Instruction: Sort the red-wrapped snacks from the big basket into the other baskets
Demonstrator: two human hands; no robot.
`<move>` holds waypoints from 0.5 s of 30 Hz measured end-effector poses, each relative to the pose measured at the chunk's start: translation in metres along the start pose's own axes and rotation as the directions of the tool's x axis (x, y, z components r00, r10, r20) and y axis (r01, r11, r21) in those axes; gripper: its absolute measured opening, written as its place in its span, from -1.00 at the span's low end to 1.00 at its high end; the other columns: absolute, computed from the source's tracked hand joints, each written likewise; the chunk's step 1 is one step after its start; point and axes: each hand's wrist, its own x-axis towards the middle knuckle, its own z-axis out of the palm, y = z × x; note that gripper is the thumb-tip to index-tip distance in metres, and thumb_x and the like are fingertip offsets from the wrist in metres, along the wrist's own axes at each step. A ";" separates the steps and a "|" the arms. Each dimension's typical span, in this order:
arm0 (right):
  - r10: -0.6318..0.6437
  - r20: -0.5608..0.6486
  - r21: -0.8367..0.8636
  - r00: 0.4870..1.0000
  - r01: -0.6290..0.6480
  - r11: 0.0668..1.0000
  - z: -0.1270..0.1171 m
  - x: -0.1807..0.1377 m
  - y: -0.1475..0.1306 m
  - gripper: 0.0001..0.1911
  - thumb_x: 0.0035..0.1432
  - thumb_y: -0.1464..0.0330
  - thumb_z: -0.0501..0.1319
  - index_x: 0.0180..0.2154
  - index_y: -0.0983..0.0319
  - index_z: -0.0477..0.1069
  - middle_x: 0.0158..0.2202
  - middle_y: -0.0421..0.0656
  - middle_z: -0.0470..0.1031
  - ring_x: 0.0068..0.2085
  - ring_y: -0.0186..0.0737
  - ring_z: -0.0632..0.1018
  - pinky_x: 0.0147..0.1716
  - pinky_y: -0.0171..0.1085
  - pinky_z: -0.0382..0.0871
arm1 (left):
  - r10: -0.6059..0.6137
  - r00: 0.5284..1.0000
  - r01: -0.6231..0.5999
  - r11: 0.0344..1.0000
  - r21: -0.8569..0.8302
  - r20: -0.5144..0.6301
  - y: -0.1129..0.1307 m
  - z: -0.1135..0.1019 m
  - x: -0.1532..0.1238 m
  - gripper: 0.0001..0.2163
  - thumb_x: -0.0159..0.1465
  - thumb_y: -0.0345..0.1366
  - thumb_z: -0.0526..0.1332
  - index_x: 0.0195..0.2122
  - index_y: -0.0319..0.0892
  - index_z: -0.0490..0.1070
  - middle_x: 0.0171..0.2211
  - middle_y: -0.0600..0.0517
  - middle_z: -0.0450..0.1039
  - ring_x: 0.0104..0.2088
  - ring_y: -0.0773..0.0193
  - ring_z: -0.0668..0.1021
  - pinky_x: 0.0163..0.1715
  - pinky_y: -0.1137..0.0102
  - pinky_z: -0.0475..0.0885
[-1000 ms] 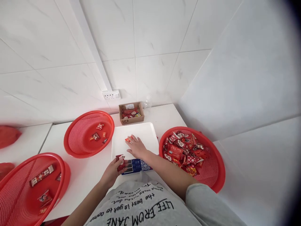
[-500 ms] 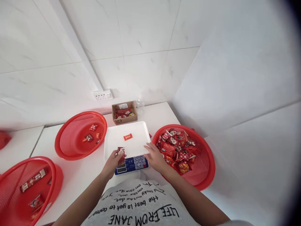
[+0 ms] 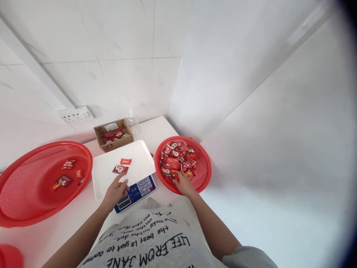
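Note:
Two red snack packets lie on the white scale tray [image 3: 103, 175]: a small one [image 3: 125, 161] and a darker one [image 3: 120, 169] just in front of it. My left hand [image 3: 115, 192] rests at the tray's near edge, fingers loose and open, index finger toward the darker packet, holding nothing. My right hand [image 3: 184, 184] reaches into the near rim of the red basket [image 3: 205, 173] heaped with red packets [image 3: 177, 162]; its fingertips are curled among them, and I cannot see whether they grip one. The scale's blue keypad [image 3: 138, 190] sits between my hands.
A large red basket [image 3: 33, 201] with a few packets stands at the left. A small cardboard box [image 3: 113, 134] of packets sits by the wall behind the tray, near a wall socket [image 3: 75, 115]. White tiled walls close the corner at the right.
My left hand has set its dark red packet down on the tray and let go. My right hand moved from the tray into the right basket. The view has swung right.

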 end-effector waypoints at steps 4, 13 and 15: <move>0.116 0.053 -0.039 0.992 -0.114 0.993 0.007 0.024 0.003 -0.25 0.13 0.21 0.14 0.27 0.33 -0.05 0.30 0.18 -0.05 0.27 0.07 0.13 0.13 -0.05 0.10 | -0.051 0.993 0.051 0.999 0.003 0.106 -0.013 0.001 -0.021 -0.45 -0.04 0.07 0.25 -0.10 -0.19 0.37 -0.61 0.13 0.39 -0.58 0.29 0.42 -0.54 0.40 0.31; 0.168 0.029 -0.076 0.985 -0.165 0.983 0.030 0.036 -0.004 -0.37 0.01 0.47 0.21 0.15 0.39 0.18 0.19 0.31 0.11 0.20 0.24 0.20 0.09 0.02 0.08 | -0.046 0.991 0.045 0.999 0.005 0.127 -0.031 -0.004 -0.037 -0.51 -0.07 0.04 0.24 -0.19 -0.19 0.40 -0.55 0.08 0.43 -0.51 0.24 0.44 -0.45 0.35 0.34; 0.138 0.021 -0.029 0.990 -0.137 0.990 0.027 0.035 -0.001 -0.50 0.01 0.53 0.15 0.05 0.35 0.30 0.09 0.22 0.30 0.11 0.13 0.33 0.04 -0.06 0.16 | -0.039 0.990 0.038 0.999 0.010 0.137 -0.032 -0.003 -0.036 -0.51 -0.06 0.03 0.24 -0.18 -0.20 0.40 -0.53 0.07 0.44 -0.50 0.23 0.45 -0.44 0.35 0.34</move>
